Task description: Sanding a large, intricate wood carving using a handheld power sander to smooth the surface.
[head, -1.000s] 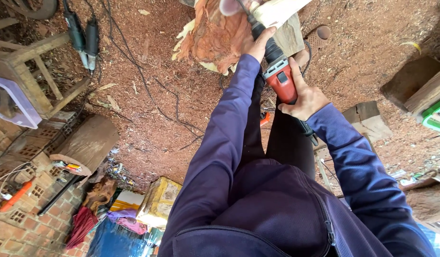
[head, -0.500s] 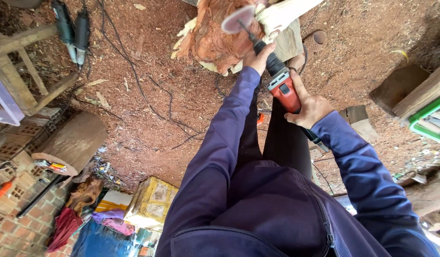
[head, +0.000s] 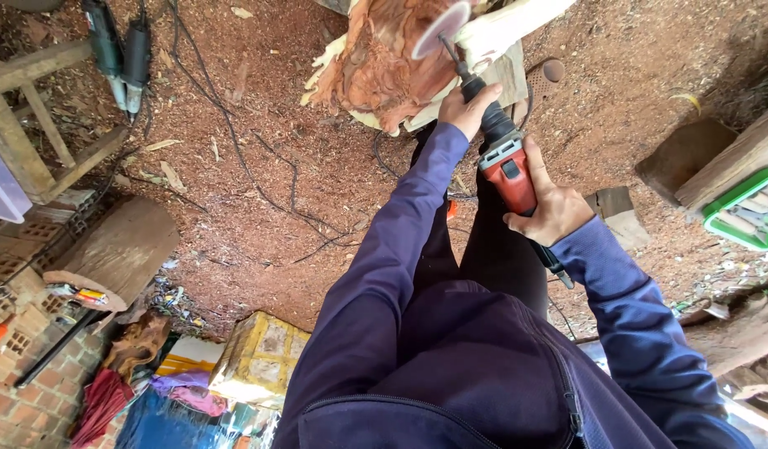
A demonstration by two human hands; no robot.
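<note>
Both hands clamped on red grinder: left hand at black neck, right hand on rear body, disc against reddish wood stump on sawdust floor.

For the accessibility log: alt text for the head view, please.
Both hands hold a red power grinder, left hand near the front, right hand at the rear, its disc against a reddish carved wood block above a sawdust-covered floor.

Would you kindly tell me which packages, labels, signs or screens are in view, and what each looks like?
Yellow box: on the floor at lower left, blocky, yellow with worn pale panels.
Green tray: right edge, rectangular, green rim, white inside, holding metal tools.
No signs or screens show.
</note>
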